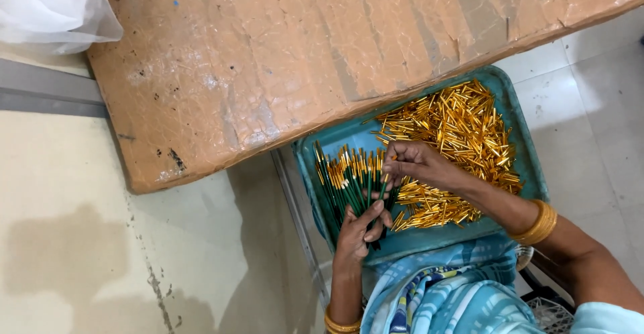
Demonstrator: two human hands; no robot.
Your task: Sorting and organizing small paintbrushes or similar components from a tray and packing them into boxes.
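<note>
Head view: green stick (382, 190) pinched between both hands

Slim green sticks with gold tips (349, 180), bunched and fanned at the left of a teal tray (530, 166), tips pointing away from the body; one stick pinched upright between both hands above the bunch; loose heap of short gold tubes (463, 129) spread over the tray's right half, lying every which way, touching the green bunch's edge.
</note>
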